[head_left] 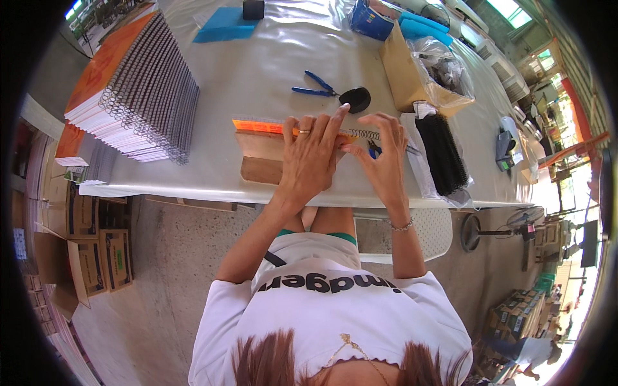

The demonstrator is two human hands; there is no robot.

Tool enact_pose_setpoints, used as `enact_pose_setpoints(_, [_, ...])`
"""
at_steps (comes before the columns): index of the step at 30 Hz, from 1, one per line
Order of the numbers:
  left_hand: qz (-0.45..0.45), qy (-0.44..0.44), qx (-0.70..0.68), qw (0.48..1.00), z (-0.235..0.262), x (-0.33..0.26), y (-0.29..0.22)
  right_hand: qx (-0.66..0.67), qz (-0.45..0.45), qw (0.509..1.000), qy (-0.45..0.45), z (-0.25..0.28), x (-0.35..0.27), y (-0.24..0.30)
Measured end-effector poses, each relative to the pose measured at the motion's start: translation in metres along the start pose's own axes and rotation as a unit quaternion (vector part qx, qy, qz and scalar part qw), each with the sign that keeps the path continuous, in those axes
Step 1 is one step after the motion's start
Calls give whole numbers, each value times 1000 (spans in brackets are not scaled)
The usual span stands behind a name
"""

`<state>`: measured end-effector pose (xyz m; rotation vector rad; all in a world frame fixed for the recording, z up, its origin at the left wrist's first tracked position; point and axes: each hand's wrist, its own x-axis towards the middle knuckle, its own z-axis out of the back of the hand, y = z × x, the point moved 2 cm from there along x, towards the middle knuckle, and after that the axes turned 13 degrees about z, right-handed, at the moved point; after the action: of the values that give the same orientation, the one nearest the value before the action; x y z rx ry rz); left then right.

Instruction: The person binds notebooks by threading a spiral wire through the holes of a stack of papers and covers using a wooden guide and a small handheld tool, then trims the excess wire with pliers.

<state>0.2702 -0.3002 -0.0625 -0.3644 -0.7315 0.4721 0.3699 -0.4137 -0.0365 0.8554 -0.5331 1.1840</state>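
Observation:
An orange-edged booklet [251, 125] lies against a wooden block [257, 168] near the table's front edge. My left hand [311, 154] rests flat across it, fingers stretched forward and hiding its middle. A dark spiral binding coil [365, 134] sticks out at the booklet's right end. Around this coil curve the thumb and index finger of my right hand [384, 151]. Blue-handled pliers [374, 150] appear tucked in the right palm, mostly hidden by the fingers. Just beyond my left fingertips sits a round black object [355, 100], with a second pair of blue-handled pliers [313, 85] beside it.
A tall stack of spiral-bound booklets [151, 90] stands at left. To the right lie a bundle of black coils [440, 154] and a cardboard box [402, 77] with plastic bags. Blue sheets [225, 26] lie at the far side. A white chair [431, 235] stands under the front edge.

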Motion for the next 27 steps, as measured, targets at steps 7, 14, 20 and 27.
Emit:
enact_pose_setpoints(7, [-8, -5, 6, 1000, 0, -1, 0, -17, 102, 988, 112, -4, 6, -10])
enact_pose_setpoints(14, [-5, -2, -1, 1000, -1, 0, 0, -12, 69, 994, 80, -8, 7, -4])
enact_pose_setpoints(20, [-7, 1, 9, 1000, -4, 0, 0, -31, 99, 988, 116, -9, 10, -6])
enact_pose_setpoints(27, [9, 3, -6, 1000, -1, 2, 1, -28, 35, 999, 0, 0, -18, -6])
